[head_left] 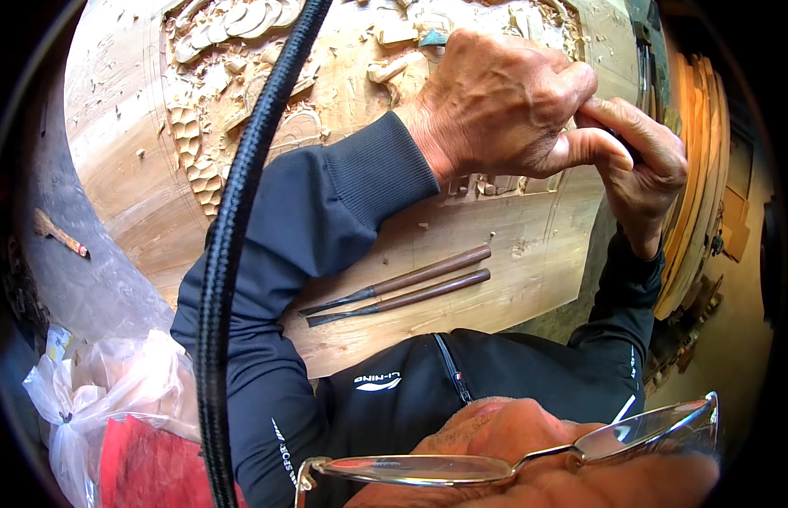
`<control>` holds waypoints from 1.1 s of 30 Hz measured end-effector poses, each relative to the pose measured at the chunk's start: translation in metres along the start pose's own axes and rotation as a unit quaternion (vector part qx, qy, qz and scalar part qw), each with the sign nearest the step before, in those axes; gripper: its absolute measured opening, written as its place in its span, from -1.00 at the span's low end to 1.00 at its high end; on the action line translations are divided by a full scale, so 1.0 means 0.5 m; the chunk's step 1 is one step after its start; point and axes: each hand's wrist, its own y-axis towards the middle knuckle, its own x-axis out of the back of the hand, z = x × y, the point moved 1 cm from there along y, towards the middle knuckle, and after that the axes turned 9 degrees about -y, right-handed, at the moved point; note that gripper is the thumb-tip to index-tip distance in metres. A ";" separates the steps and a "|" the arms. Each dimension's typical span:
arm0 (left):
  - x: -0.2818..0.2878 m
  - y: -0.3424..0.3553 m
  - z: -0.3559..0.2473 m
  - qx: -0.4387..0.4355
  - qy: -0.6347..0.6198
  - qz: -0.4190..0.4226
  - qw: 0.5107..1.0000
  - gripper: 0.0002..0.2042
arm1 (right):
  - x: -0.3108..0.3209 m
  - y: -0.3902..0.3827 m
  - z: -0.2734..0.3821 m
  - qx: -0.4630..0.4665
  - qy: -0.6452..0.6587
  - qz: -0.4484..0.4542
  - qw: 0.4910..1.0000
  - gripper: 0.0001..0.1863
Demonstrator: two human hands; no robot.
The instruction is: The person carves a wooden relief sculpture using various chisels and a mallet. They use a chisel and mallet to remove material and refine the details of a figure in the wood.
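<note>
Over the far right part of a carved wooden panel (461, 224), my left hand (508, 106) is closed in a fist, its back toward me. Whatever it grips is hidden. My right hand (644, 161) is curled up against it, thumb and fingers bent; a small dark bit shows between them, too little to name. Nearer my body, two carving chisels (411, 275) with brown wooden handles and dark metal blades lie side by side on the panel's plain border. Beyond my left hand, relief shapes (241, 19) and a scalloped strip (196, 157) show in the recessed carving.
Wood chips (216, 80) litter the carving. A black braided cable (229, 229) crosses the view at left. Lower left are a clear plastic bag (135, 377) and a red item (152, 466). A wooden stick (59, 233) lies farther left. Curved wooden boards (699, 178) stand at right.
</note>
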 end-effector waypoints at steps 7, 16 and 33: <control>0.007 0.004 0.003 -0.002 -0.004 0.021 1.000 -0.34 | 0.004 0.005 -0.011 0.020 0.008 0.016 1.000 -0.69; 0.012 0.000 -0.001 0.024 0.006 0.024 0.999 -0.39 | -0.002 0.012 -0.020 0.041 0.005 0.020 0.999 -0.69; 0.010 0.008 -0.003 0.029 -0.006 0.028 0.999 -0.38 | 0.001 0.012 -0.030 0.043 0.017 0.019 0.999 -0.68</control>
